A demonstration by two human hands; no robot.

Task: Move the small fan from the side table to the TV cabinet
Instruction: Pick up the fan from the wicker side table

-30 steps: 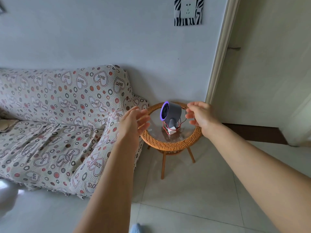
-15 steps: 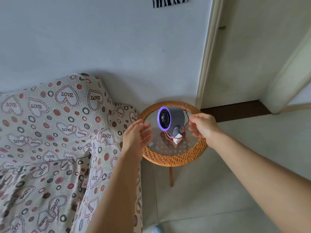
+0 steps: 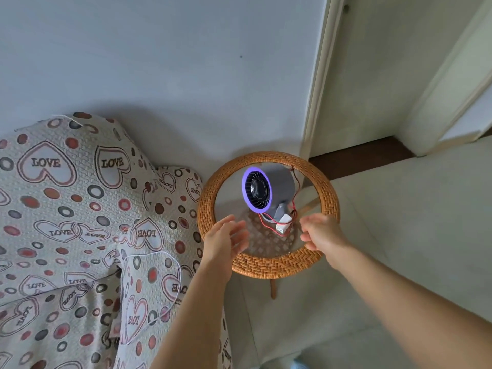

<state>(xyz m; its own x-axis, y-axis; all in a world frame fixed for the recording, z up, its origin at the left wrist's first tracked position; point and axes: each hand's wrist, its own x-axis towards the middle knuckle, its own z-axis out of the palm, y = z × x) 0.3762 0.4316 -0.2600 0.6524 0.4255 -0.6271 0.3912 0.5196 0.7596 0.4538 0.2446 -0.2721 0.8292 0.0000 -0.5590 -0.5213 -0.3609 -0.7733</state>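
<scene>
The small grey fan, with a purple ring round its face and red wires at its white base, stands on the round side table, whose wicker rim frames a glass top. My left hand hovers over the table's near left edge with fingers spread, just below and left of the fan. Over the near right part of the table, my right hand has loosely bent fingers, close to the fan's base but apart from it. Neither hand holds anything. The TV cabinet is out of view.
A sofa under a heart-print cover stands directly left of the table, its arm touching the rim. A white wall rises behind. A door frame and a dark threshold lie to the right, with pale tiled floor beyond the table.
The view has moved closer and tilted down over the table. Both hands have dropped lower relative to the fan, from level with its body to near its base.
</scene>
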